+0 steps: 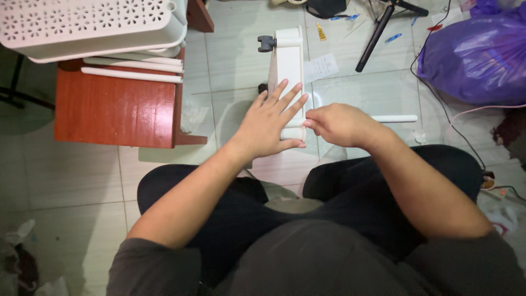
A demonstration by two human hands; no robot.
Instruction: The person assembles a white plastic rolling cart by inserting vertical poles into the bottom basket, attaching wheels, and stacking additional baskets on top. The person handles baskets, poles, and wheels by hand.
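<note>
A white plastic shelf panel (289,57) with dark caster wheels (266,43) stands on edge on the tiled floor in front of my knees. My left hand (268,120) lies flat, fingers spread, against its near end. My right hand (337,124) is closed, its fingertips pinching a white tube (292,133) at the panel's near corner. A second white tube (394,118) lies on the floor just right of my right hand.
A red-brown wooden table (115,112) at left carries white tubes (131,74) and a white perforated basket (93,24). A purple plastic bag (476,57) sits at upper right, with a black tripod leg (375,38), cables and paper scraps on the floor.
</note>
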